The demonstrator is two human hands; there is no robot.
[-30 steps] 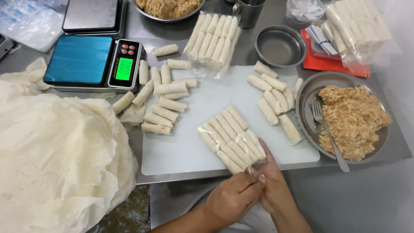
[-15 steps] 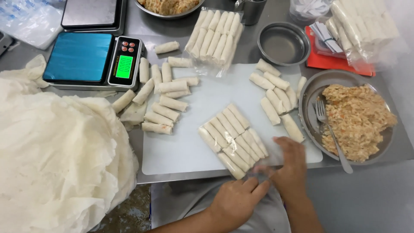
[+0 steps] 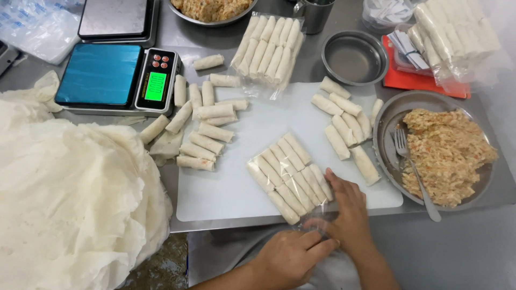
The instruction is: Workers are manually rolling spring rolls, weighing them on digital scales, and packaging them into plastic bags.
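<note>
A row of several pale spring rolls [image 3: 287, 174] lies in a clear plastic bag [image 3: 317, 224] on the white cutting board [image 3: 242, 188]. Its open end points toward me at the board's front edge. My right hand [image 3: 348, 212] presses on the bag just right of the nearest rolls, its fingertips touching the last roll. My left hand [image 3: 290, 256] sits below the board's edge, with its fingers closed on the crumpled bag end next to my right hand.
Loose rolls lie left [image 3: 204, 126] and right [image 3: 346, 126] on the board. A stack of wrappers [image 3: 70, 198] fills the left. A digital scale [image 3: 115, 75], an empty steel bowl [image 3: 353, 56], a pan of filling [image 3: 446, 153] with a fork [image 3: 414, 172], and packed bags [image 3: 269, 45] surround it.
Both hands slid from the bag's front end toward its right corner. My right hand now lies flatter against the rolls. The pack itself has barely moved.
</note>
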